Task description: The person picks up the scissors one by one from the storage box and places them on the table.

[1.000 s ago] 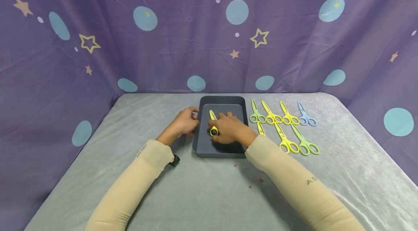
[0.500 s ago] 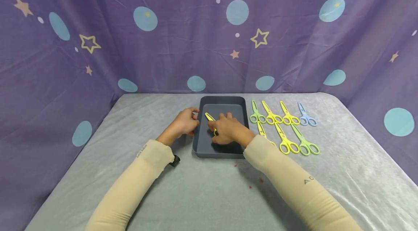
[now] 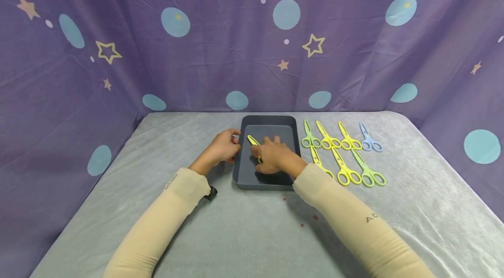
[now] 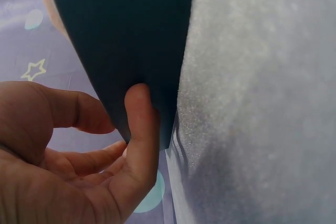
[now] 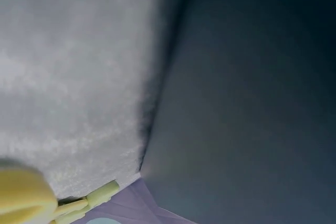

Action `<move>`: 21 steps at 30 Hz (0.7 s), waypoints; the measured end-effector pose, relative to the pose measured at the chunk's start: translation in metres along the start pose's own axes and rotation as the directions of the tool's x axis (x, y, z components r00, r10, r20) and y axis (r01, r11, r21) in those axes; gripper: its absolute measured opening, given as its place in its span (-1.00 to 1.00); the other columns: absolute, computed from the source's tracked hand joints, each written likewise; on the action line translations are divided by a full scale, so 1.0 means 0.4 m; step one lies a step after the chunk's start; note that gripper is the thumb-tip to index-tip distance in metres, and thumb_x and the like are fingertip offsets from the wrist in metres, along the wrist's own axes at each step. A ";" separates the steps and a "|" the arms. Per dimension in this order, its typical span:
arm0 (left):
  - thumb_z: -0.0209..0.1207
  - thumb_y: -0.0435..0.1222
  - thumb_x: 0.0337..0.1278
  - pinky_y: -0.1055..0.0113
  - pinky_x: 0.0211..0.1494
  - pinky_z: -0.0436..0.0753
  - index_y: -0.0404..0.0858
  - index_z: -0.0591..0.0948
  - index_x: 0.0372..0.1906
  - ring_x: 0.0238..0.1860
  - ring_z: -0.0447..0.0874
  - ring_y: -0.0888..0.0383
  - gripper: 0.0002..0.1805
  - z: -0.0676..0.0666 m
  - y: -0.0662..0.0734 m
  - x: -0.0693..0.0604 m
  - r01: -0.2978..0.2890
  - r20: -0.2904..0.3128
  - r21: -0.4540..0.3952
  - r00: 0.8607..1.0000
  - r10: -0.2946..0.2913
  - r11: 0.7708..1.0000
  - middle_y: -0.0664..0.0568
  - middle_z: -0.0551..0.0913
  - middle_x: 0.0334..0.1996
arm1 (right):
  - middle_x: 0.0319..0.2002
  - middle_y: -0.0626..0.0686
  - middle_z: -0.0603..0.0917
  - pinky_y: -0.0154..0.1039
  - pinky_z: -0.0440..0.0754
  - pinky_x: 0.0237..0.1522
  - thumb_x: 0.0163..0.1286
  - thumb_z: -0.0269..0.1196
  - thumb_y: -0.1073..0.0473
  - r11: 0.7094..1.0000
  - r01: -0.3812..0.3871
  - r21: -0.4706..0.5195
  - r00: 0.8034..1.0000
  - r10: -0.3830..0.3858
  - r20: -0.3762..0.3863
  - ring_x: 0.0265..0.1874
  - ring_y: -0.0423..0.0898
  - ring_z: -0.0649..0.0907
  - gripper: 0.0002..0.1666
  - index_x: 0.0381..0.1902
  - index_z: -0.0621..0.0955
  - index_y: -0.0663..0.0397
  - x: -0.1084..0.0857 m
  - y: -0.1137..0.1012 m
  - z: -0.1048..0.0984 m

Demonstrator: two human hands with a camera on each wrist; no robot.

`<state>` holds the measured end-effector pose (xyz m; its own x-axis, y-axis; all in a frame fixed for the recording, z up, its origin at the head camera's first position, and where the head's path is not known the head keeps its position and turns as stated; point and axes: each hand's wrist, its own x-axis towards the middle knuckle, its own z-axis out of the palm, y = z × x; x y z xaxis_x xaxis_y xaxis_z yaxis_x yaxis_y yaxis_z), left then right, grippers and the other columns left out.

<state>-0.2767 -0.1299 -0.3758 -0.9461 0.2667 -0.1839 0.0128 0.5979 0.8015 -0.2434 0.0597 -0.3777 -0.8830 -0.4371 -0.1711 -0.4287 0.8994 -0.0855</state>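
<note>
A dark grey rectangular tray [image 3: 246, 175] stands on the table in the head view. My left hand [image 3: 223, 147] holds its left side; in the left wrist view, a digit of that hand [image 4: 89, 182] presses the tray wall [image 4: 126, 35] while others bend at the edge. Inside the tray, my right hand [image 3: 272, 156] grips a pair of yellow scissors [image 3: 253, 140]. Its tip points to the back left, and the fingers cover most of the handles. The right wrist view misses the hand and shows the tray's outer wall [image 5: 226, 119].
Right of the tray, scissors lie in two rows. The back row has green [image 3: 308, 131], yellow [image 3: 322, 131], yellow [image 3: 344, 131] and blue scissors [image 3: 364, 133]. In front are yellow [image 3: 315, 155], yellow [image 3: 339, 161] and green scissors [image 3: 360, 161]. A purple curtain [image 3: 212, 68] hangs behind.
The yellow scissors in my right hand have turned, their tip swinging left and their handles going under the fingers. That forearm shifted slightly left. My left hand and the tray stay put.
</note>
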 end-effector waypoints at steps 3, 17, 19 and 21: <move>0.05 -0.44 0.39 0.13 -0.41 0.78 -0.27 0.33 0.51 -0.35 0.54 0.10 -0.40 0.000 0.001 -0.002 0.002 -0.001 -0.001 1.000 -0.002 1.000 -0.10 0.44 -0.04 | 0.07 0.15 0.51 0.16 0.59 -0.04 0.29 0.40 -0.15 1.000 -0.007 0.015 1.000 0.007 -0.002 -0.07 0.17 0.43 -0.61 0.00 0.61 -0.21 -0.001 -0.001 -0.001; 0.05 -0.45 0.41 0.12 -0.40 0.79 -0.29 0.32 0.51 -0.30 0.57 0.07 -0.40 -0.001 0.007 -0.011 -0.005 0.000 -0.007 1.000 0.005 1.000 -0.12 0.44 -0.04 | -0.06 0.09 0.52 0.05 0.51 -0.16 0.19 0.48 -0.16 0.999 -0.042 0.032 0.998 0.043 -0.045 -0.13 0.16 0.42 -0.61 -0.15 0.60 -0.20 -0.001 -0.002 0.004; 0.05 -0.45 0.41 0.11 -0.40 0.79 -0.29 0.31 0.51 -0.31 0.58 0.06 -0.40 -0.001 0.008 -0.011 -0.005 0.003 -0.010 1.000 0.005 1.000 -0.12 0.44 -0.04 | -0.07 0.08 0.50 0.04 0.48 -0.18 0.18 0.47 -0.16 0.997 -0.059 0.048 0.997 0.061 -0.041 -0.12 0.17 0.41 -0.62 -0.18 0.58 -0.22 0.000 -0.001 0.004; 0.05 -0.45 0.41 0.11 -0.39 0.79 -0.29 0.31 0.51 -0.30 0.58 0.07 -0.40 -0.002 0.008 -0.011 -0.006 0.003 -0.011 1.000 0.006 1.000 -0.12 0.44 -0.04 | -0.08 0.07 0.49 0.04 0.48 -0.20 0.17 0.47 -0.17 0.995 -0.075 0.061 0.996 0.077 -0.035 -0.11 0.17 0.40 -0.63 -0.21 0.56 -0.23 0.002 0.000 0.005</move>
<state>-0.2727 -0.1297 -0.3720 -0.9449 0.2725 -0.1812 0.0143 0.5878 0.8089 -0.2436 0.0595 -0.3797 -0.9197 -0.3659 -0.1426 -0.3486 0.9279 -0.1324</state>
